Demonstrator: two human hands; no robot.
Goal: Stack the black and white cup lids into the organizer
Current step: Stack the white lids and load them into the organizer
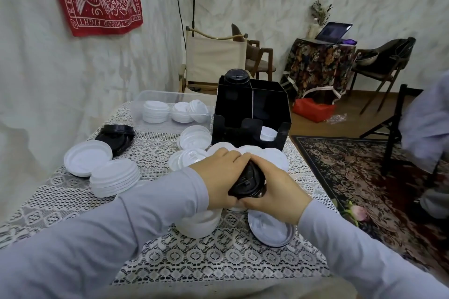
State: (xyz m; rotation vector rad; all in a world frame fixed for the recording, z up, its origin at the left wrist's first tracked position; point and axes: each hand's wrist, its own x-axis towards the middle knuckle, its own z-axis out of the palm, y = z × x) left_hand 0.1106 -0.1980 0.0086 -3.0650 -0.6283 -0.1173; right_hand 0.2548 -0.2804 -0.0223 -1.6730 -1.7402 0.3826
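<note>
The person's left grip point(218, 177) and right grip point(274, 189) meet in the middle, just above the counter point(218, 262). Both grips are curled around a small stack of black lids point(247, 183). The left one holds it from the left side and the right one from the right side. The stack is tilted and sits between the two palms.

The black organizer point(267, 104) stands at the far edge of the counter, past the grips. A tall pile of black lids point(237, 76) sticks up out of its back left box. A few white lids point(267, 133) sit in its front right slot.

To the left of the organizer is a clear bin point(150, 97) with more white lids point(155, 110) inside. A loose black pile point(116, 135) lies on the left part of the counter. Near it lie one upside-down white lid point(87, 158) and a neat white stack point(114, 177). Another white stack point(199, 223) sits under the left wrist. A single white lid point(269, 228) lies flat under the right wrist. A lace cloth covers the counter.
</note>
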